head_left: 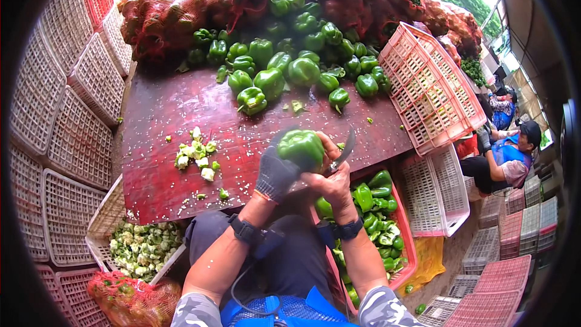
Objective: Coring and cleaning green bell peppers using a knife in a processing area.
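Over the near edge of the red table (181, 97), my left hand (276, 172), in a dark grey glove, is wrapped round a green bell pepper (301, 149). My bare right hand (333, 175) grips a small knife with a curved blade (346, 149). Its fingers also touch the right side of the pepper. The blade points up and away, just right of the pepper. Beyond my hands lies a heap of whole green bell peppers (304, 72). On the table to the left is a small pile of cut-out pepper cores (195, 152) among scattered seeds.
A crate of pepper cores (145, 248) stands at my left knee. A pink crate (407, 266) of green peppers is at my right. Red mesh sacks (163, 18) line the back. A pink crate (430, 85) leans at the table's right edge. Stacked crates (63, 145) wall the left. Another person (511, 157) sits far right.
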`<state>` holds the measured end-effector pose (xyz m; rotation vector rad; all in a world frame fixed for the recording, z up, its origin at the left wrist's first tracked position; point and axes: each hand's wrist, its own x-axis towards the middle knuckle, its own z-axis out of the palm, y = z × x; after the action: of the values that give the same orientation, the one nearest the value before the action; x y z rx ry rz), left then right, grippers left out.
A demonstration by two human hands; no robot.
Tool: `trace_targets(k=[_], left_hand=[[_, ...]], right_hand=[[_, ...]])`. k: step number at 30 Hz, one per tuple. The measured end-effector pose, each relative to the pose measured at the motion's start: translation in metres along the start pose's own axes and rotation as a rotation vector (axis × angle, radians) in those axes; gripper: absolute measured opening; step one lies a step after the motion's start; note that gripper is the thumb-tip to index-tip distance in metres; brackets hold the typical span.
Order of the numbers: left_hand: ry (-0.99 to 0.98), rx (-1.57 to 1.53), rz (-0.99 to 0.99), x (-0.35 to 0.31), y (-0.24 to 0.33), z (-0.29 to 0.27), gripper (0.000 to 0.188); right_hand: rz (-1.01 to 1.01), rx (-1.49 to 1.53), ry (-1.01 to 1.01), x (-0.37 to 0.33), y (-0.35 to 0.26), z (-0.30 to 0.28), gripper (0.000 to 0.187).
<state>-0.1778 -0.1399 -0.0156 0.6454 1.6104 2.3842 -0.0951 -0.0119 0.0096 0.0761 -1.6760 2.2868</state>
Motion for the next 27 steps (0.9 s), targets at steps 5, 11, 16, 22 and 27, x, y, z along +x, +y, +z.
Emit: trace_targets(k=[5, 11, 16, 22, 27], left_hand=[[-0.028, -0.077, 0.009, 0.0, 0.006, -0.011, 0.05], [-0.085, -0.016, 0.053, 0.012, 0.022, -0.027, 0.047], [-0.007, 0.198, 0.082, 0.02, 0.025, -0.041, 0.046], [-0.093, 0.264, 0.076, 0.021, 0.026, -0.043, 0.045], [-0.111, 0.28, 0.047, 0.018, 0.022, -0.04, 0.04]], right_hand=[[-0.134, -0.233, 0.02, 0.0, 0.019, 0.006, 0.085], [-0.158, -0.487, 0.018, 0.001, 0.004, 0.016, 0.083], [0.128, -0.524, 0.023, -0.02, -0.021, 0.004, 0.068], [0.34, -0.545, -0.047, -0.026, -0.032, 0.019, 0.062], [0.45, -0.489, -0.097, -0.019, -0.034, 0.023, 0.067]])
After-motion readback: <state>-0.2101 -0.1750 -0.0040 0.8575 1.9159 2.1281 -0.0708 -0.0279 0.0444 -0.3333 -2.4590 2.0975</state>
